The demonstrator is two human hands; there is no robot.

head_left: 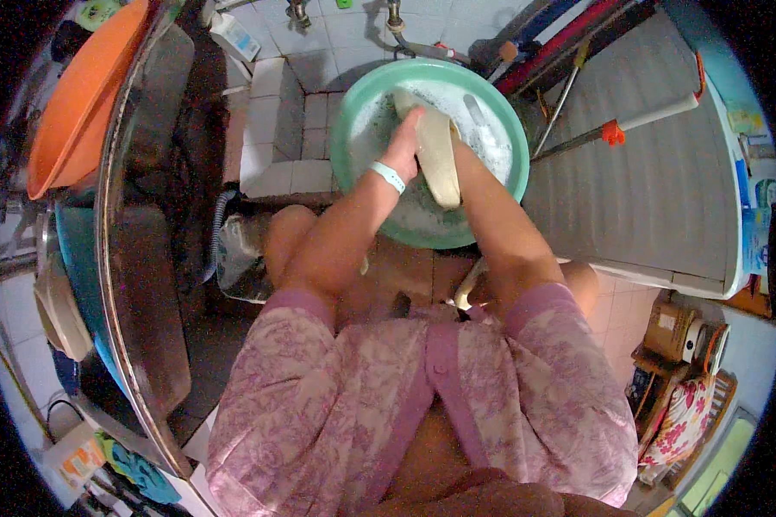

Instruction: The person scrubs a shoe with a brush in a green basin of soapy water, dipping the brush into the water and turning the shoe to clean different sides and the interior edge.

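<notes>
A cream shoe [436, 155], apparently a slip-on, is held slantwise over a round green plastic basin [522, 148]. My left hand [406, 139], with a pale band on its wrist, grips the shoe along its left side. My right forearm [485, 187] reaches to the shoe's opening on the other side. The right hand itself is hidden in or behind the shoe, so its grip does not show. White suds [491, 139] float on the cloudy water around the shoe. A small grey elongated object [474, 110] lies among the foam.
Behind the basin are wall taps [394, 19] and a low tiled ledge [265, 123]. A ridged grey panel [627, 168] stands close on the right, with a pole [646, 116] across it. At left are an orange basin [90, 103] and a metal-edged counter [103, 226].
</notes>
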